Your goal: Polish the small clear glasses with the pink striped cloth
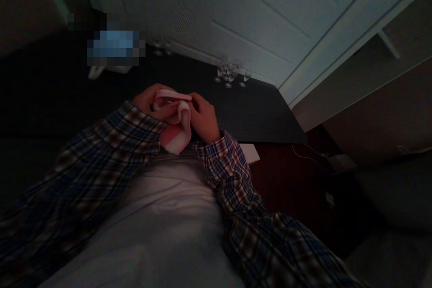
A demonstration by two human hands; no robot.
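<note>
A pink and white cloth (175, 137) is bunched between my two hands, close to my body and in front of the dark table's edge. My left hand (147, 100) is closed round its left side, with the thumb pressing across the folds. The fingers of my right hand (205, 119) pinch the right side, and a loose end hangs down below. A small glint shows inside the folds; whether something like a glass is wrapped there, I cannot make out.
Several small stemmed glasses (228, 74) stand at the back of the dark table (263, 117), near the pale wall. More glasses (158, 48) are farther left, beside a blurred blue item (114, 45). A white box-like object (249, 153) lies below the table's front edge.
</note>
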